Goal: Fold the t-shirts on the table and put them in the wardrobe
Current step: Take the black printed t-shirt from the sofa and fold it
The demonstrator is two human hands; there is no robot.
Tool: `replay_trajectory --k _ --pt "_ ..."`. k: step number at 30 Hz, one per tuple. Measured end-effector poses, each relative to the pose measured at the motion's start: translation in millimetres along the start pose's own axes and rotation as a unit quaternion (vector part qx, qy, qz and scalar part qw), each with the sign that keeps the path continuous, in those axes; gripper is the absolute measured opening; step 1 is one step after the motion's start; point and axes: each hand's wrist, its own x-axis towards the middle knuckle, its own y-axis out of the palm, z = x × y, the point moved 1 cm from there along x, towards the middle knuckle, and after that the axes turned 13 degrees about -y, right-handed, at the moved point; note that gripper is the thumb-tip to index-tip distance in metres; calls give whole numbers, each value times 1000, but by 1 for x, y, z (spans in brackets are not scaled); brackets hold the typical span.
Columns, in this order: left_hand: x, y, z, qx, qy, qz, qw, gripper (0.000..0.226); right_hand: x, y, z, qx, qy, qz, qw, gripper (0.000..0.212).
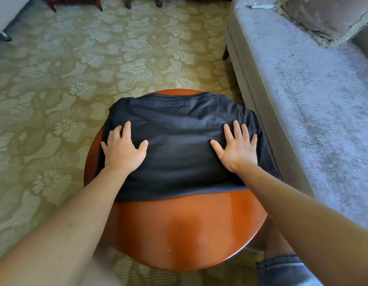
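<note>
Here, a dark navy cotton t-shirt (179, 145) is spread over the far half of a round, polished reddish-brown wooden table (189, 230). Its long axis runs left to right across the person's view. What appears to be a ribbed neckline is turned to the far side, and a straight edge is turned to the near side.

The left hand (125, 150) is laid flat on the left part of the cloth and the right hand (237, 150) on the right part. The fingers of both are straight and spread, so nothing is gripped or pinched. The cloth is merely pressed down.

The two hands are set about evenly, each close to its own end of the shirt. A fold across the long axis, if one is intended, could be started from either side with equal ease. The near edge lies just behind both wrists.

The shirt's left and right ends are draped over the table rim, so their outline is partly lost. Whether the sleeves are tucked under, and how many layers are stacked, cannot be made out. No wardrobe and no second t-shirt are seen. A grey velvet sofa (313, 104) stands just beside the table on the right, on an olive floral carpet (75, 69).
</note>
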Motion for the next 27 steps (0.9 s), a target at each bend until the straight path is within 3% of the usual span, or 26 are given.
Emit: replay_trajectory --k 4,12,15,19,24,27 --pt "-14 -15 14 -63 -127 -5 990 91 -5 2 0 4 7 2 1000 79" --pt "-20 -43 34 -158 -216 139 953 107 -13 -1 -3 15 10 41 999 80" --pt "-21 -42 44 -193 -186 161 950 100 -16 -9 -2 19 9 65 998 82" --pt "-26 -43 48 -227 -91 170 955 78 -49 -6 7 -11 -52 22 998 76" --pt "-28 -63 49 -263 -40 118 957 44 -60 6 21 -40 -78 71 994 76" --pt "-29 -95 41 -281 -21 94 955 38 -51 4 43 -23 -103 93 990 76"
